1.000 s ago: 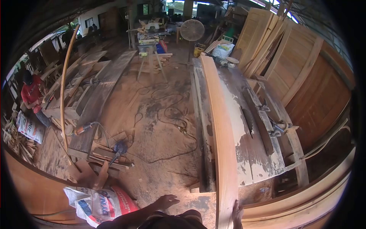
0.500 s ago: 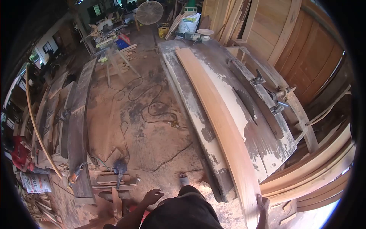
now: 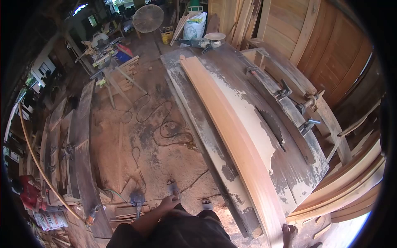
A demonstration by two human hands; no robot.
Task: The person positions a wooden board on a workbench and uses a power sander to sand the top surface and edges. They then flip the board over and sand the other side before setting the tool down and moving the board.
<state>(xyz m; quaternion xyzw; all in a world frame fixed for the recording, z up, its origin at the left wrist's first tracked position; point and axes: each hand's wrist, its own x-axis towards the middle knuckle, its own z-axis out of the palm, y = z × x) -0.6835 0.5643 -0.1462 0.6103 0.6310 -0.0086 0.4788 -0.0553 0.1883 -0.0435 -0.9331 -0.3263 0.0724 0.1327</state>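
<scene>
A long, pale wooden board [image 3: 231, 132] lies lengthwise on the saw table [image 3: 194, 115], its near end reaching past the table's front edge. My right hand [image 3: 290, 232] is at that near end, its fingers curled against the right edge of the board. In front of my body, my left hand [image 3: 169, 203] hangs with loosely bent fingers and nothing visible in it. To the right of the board, a toothed circular saw blade [image 3: 273, 126] stands up through the tabletop. A long dark fence strip [image 3: 285, 118] runs beside the blade, with clamps [image 3: 305, 126] along its right side.
Curved wooden pieces [image 3: 343, 194] are stacked at the right. A power tool [image 3: 136, 198] and cords [image 3: 165, 136] lie on the dusty floor. Another long bench [image 3: 84, 144] stands at left, near a person in red [image 3: 31, 192]. A fan [image 3: 148, 19] stands at the back.
My view has shifted, and both my feet now show. My left hand has come closer in front of my body. My right hand stays by the board's near end.
</scene>
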